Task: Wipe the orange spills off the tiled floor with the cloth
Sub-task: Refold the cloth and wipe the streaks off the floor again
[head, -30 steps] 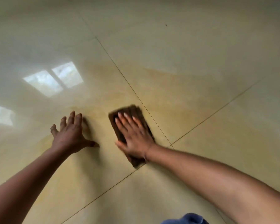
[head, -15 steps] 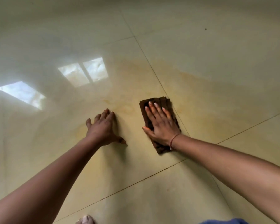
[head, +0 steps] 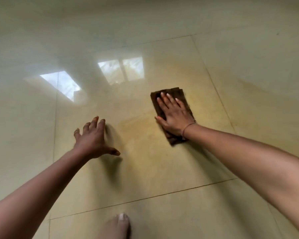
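My left hand lay nearer, spread on the floor, holding nothing. Farther, my right hand pressed flat on the cloth, long side pointing away; the orange spill lay left of it, between both hands.

We wear a thin reddish thread bracelet at the wrist of our right hand, our left forearm and right forearm are bare, and so is our foot.
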`<state>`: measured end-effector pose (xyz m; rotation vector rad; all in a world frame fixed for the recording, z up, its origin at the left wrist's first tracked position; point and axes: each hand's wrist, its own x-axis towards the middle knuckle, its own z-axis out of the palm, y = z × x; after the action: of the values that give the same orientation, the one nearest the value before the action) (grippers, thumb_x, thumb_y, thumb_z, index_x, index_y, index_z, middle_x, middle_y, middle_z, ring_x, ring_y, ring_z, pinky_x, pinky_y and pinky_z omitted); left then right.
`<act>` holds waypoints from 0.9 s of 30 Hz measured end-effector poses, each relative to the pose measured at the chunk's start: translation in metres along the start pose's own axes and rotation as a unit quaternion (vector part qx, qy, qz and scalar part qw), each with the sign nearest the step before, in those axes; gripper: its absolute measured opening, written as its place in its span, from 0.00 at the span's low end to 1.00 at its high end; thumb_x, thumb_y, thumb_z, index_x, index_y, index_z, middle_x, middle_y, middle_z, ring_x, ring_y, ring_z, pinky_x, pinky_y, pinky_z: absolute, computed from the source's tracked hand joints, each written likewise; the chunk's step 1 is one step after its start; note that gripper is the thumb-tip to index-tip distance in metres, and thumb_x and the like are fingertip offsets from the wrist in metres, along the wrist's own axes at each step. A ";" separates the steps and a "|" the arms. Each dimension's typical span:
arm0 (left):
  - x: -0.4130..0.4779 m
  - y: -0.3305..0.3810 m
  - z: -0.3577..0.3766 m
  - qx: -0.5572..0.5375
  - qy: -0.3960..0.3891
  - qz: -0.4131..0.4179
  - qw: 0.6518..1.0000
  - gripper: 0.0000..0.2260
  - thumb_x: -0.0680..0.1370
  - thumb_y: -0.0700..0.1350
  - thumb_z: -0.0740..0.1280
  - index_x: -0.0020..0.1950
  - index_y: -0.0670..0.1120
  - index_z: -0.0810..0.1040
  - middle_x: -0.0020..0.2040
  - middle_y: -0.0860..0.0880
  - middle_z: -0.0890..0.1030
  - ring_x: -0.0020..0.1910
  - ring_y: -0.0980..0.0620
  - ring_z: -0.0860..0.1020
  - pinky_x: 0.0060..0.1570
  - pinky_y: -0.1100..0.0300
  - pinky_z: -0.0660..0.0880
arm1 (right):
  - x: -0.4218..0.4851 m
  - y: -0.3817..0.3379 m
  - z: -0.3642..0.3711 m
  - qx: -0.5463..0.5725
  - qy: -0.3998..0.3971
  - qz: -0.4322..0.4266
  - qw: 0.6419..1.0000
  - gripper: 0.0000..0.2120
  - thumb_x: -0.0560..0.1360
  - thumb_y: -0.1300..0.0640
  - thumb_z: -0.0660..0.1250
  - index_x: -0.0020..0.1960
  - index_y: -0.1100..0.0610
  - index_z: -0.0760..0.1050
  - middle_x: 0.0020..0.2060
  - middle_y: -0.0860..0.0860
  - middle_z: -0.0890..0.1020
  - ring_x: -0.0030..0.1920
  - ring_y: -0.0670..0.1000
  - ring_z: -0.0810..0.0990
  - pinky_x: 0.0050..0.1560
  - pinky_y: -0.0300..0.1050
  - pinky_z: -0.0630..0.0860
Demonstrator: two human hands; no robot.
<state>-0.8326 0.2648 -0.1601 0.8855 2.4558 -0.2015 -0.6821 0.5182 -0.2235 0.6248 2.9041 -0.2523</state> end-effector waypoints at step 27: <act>-0.018 -0.053 0.021 -0.038 -0.065 -0.042 0.996 0.63 0.59 0.63 0.79 0.79 0.48 0.40 0.79 0.47 0.40 0.78 0.42 0.46 0.74 0.39 0.51 | -0.070 -0.101 0.027 -0.008 -0.022 -0.248 0.968 0.36 0.76 0.38 0.51 0.79 0.55 0.50 0.78 0.55 0.51 0.78 0.54 0.47 0.74 0.54 0.51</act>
<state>-0.8451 0.2075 -0.1707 0.7148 2.3652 -0.1870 -0.6584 0.3943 -0.2229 -0.1226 2.9657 -0.2953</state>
